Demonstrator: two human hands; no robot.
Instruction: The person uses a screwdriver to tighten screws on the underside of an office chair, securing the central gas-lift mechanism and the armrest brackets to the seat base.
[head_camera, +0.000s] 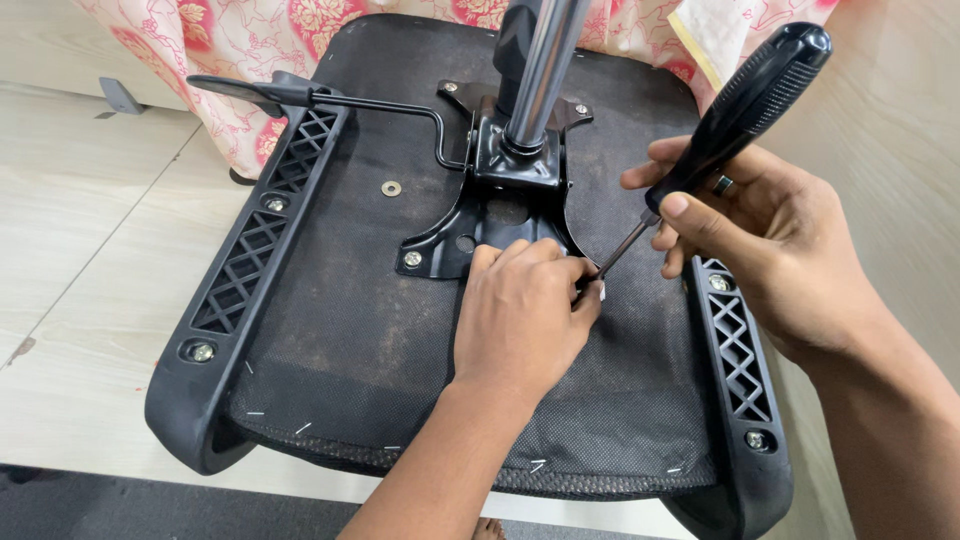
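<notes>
Steadying the screwdriver (735, 115) tip, left hand (525, 315) is pinching it — right hand (770, 250) is gripping the handle — a slip could be gouging the seat underside (350, 330).

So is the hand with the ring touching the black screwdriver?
Touching. The head view shows the right hand wrapped around the screwdriver, its thumb pressed on the handle's lower end, no gap.

One upturned chair seat (350, 330), one screwdriver (735, 110), two latticed arm brackets (260, 240), one loose washer (391, 188), two hands (520, 315).
</notes>
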